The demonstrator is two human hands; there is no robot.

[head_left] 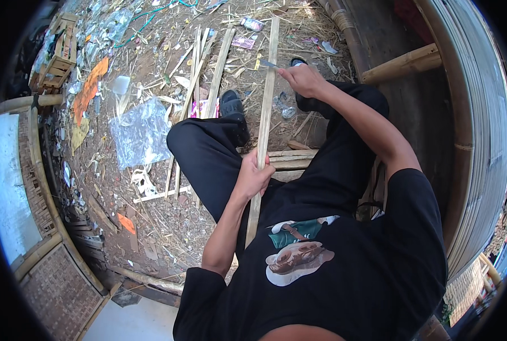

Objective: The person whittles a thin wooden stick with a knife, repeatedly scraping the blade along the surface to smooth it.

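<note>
A long, flat strip of pale wood or bamboo (266, 113) slants from my lap out past my feet. Around its lower part, between my thighs, my left hand (252, 177) is closed. Farther out, my right hand (303, 81) is closed on a knife, its handle hidden in my fist. The short grey knife blade (269, 64) reaches left across the strip near its far end. From here I cannot tell whether its edge cuts into the strip or only rests on it.
More strips (221, 71) lie on the littered dirt left of my feet, beside a crumpled clear plastic sheet (141, 132). A wooden crate (60, 51) stands far left. Bamboo poles and a stacked, ribbed grey-white panel (483, 142) close off my right side. Woven panels (60, 287) stand at left.
</note>
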